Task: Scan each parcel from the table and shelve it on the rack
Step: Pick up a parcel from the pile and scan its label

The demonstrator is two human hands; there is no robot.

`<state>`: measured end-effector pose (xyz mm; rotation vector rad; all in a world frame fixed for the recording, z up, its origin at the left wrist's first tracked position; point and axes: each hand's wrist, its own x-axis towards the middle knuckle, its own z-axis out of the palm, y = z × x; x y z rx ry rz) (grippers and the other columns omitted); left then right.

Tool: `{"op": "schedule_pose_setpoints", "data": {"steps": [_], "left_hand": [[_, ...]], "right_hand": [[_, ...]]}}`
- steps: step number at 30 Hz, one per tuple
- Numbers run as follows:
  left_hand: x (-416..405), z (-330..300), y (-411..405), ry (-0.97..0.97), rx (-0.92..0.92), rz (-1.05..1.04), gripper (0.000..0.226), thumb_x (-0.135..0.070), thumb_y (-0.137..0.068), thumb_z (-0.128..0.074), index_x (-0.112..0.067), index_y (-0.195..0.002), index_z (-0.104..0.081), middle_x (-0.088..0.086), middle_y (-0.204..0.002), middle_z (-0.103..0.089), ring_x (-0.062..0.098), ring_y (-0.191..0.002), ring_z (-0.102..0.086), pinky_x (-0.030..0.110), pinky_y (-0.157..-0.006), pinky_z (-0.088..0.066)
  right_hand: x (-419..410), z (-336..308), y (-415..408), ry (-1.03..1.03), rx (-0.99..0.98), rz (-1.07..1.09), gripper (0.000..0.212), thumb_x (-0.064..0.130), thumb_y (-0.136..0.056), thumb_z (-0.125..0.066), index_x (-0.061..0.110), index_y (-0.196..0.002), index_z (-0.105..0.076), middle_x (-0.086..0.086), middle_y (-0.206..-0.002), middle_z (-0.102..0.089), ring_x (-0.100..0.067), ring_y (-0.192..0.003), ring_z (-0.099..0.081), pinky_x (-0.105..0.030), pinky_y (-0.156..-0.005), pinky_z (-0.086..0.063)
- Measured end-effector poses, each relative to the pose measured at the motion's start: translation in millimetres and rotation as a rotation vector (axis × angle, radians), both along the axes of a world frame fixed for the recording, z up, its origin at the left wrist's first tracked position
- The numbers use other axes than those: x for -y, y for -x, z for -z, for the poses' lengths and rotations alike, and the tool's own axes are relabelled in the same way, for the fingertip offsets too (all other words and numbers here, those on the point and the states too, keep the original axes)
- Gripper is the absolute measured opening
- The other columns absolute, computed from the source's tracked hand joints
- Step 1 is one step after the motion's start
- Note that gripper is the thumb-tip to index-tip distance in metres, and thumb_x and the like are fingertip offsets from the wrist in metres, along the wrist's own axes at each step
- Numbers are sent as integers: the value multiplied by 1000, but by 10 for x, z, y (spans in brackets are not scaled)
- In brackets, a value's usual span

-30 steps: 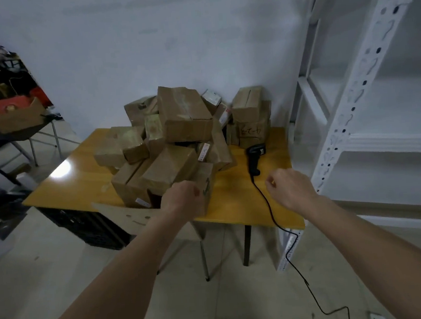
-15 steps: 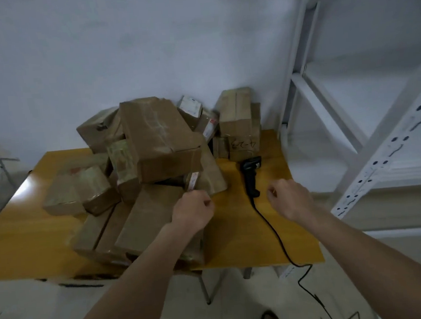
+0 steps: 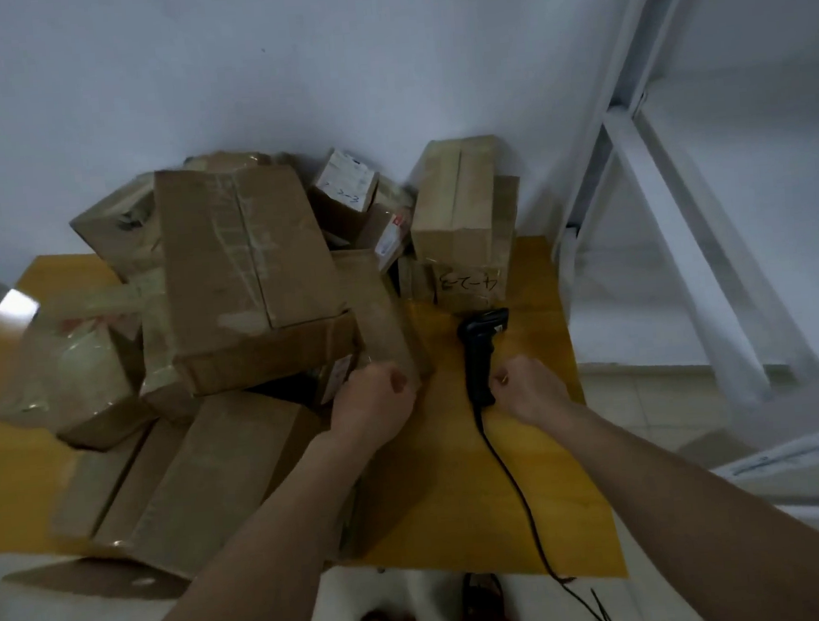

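Left hand (image 3: 373, 403) curled in a loose fist, nothing in it, knuckles against the near edge of the parcel pile (image 3: 244, 294). Right hand (image 3: 526, 389) fingers curled, beside the scanner (image 3: 482, 353) handle; grip unclear. Scanner lies on the yellow table (image 3: 545, 446), cord trailing off the front edge. White rack (image 3: 673, 201) stands right of the table.

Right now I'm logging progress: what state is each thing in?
Black handheld barcode scanner: lying on the yellow table, corded, not gripped.
Brown cardboard parcels: piled, unshelved.
White metal rack: visible shelves bare.
Left hand: curled against the pile.
Right hand: curled beside the scanner.
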<state>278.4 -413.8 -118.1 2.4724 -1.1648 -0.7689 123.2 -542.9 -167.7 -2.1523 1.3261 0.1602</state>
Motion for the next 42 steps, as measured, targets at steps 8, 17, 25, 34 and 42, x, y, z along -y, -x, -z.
{"op": "schedule_pose_setpoints", "data": {"steps": [8,17,25,34,42], "left_hand": [[260,148,-117,-11,-56,-33,22,-29,-97,-55,-18,-111,-68,3,-108,-67,20,-99,-61,34,-84,-54],[273,338,-250,-2,53,-16,20,-30,-97,-54,-18,-106,-68,0,-101,-68,14,-92,-61,25,-76,-47],[220,400,-308,54,-2,-9,20,-24,-95,-58,-19,-110,-70,-2,-102,-69,13,-95,-63,31,-84,-54],[166,219,-276,-17,24,63,21,-32,-95,-57,-22,-110,-68,-1,-103,-66,16,-97,-60,34,-87,-51],[70,-249,-156,110,64,229,16,-30,-96,-56,-23,-105,-67,-5,-100,-67,14,-92,-62,37,-81,-55]], "right_hand": [[274,306,-216,-206,28,50,8,17,-95,-50,10,-94,-55,-5,-89,-55,-19,-79,-54,-31,-65,-42],[350,797,-591,-205,-18,242,56,26,-94,-58,-1,-136,-33,-20,-132,-47,-34,-115,-53,-44,-87,-51],[365,917,-649,-341,92,415,64,7,-88,-66,-3,-136,-24,-23,-134,-45,-37,-120,-49,-40,-87,-47],[191,325,-419,-590,434,502,56,3,-89,-59,14,-138,-35,-11,-100,-53,-23,-80,-53,-28,-59,-41],[-40,-444,-237,-620,725,480,27,21,-88,-65,10,-112,-60,-5,-63,-55,-19,-57,-52,-37,-65,-43]]}}
